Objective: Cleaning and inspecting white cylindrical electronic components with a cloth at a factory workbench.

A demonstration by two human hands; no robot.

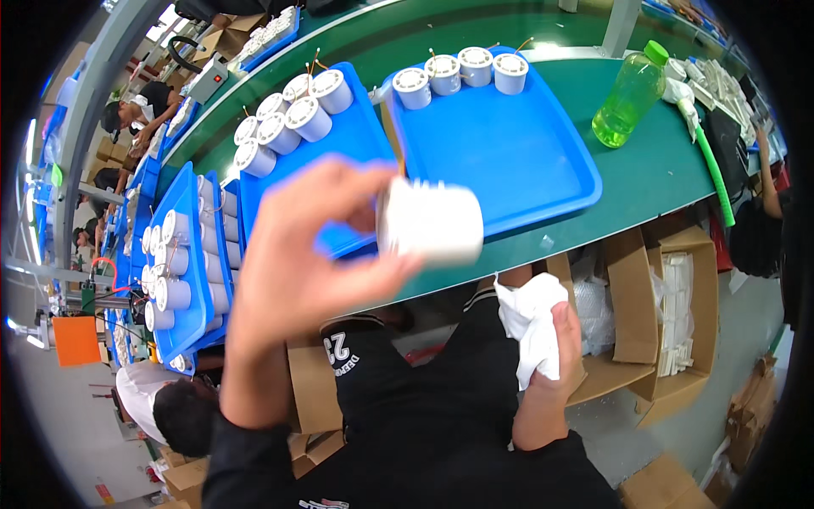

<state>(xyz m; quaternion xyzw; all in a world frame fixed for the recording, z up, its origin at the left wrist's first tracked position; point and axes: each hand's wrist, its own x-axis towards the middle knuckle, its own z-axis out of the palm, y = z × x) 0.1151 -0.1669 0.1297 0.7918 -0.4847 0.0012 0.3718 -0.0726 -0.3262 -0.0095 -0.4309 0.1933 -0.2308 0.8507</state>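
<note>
My left hand [292,254], raised close to the camera and blurred, grips a white cylindrical housing [437,222] between thumb and fingers. The housing is tilted onto its side above the front edge of the green table. Lower and to the right, my right hand [561,352] is closed around a crumpled white cloth [527,316], apart from the housing. Beyond the hands lies a blue tray [500,157] with several similar white housings [446,75] along its far edge. A second blue tray [360,140] to its left holds more housings [307,119], some with thin wires sticking up.
Stacked blue trays [197,280] full of white housings stand at the left. A bottle of green liquid [629,97] is on the table [678,161] at the right. Open cardboard boxes [632,297] sit below the table edge. Other people work at the left and far right.
</note>
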